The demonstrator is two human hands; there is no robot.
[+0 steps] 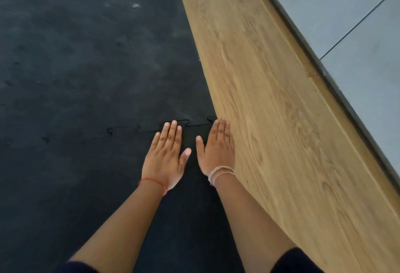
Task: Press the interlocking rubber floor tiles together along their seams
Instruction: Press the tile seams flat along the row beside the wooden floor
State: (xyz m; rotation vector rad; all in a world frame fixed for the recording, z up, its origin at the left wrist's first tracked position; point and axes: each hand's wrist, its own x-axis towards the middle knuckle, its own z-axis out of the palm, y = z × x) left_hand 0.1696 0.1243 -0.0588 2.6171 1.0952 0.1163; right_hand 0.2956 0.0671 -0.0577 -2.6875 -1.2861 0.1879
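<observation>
Black rubber floor tiles cover the left half of the view. A near tile (91, 186) meets a far tile (97, 56) along a puzzle-shaped seam (151, 128) that runs left to right. My left hand (166, 155) lies flat, palm down, on the near tile, its fingertips at the seam. My right hand (217, 147) lies flat beside it at the tile's right edge, fingertips at the seam too. Both hands hold nothing. A red thread circles my left wrist and pale bracelets my right.
A wood-grain floor strip (270, 99) runs diagonally along the right edge of the rubber tiles. Beyond it, a dark metal threshold (324, 71) borders grey floor tiles (357, 23) at the upper right. A small white scrap (136, 5) lies on the far rubber tile.
</observation>
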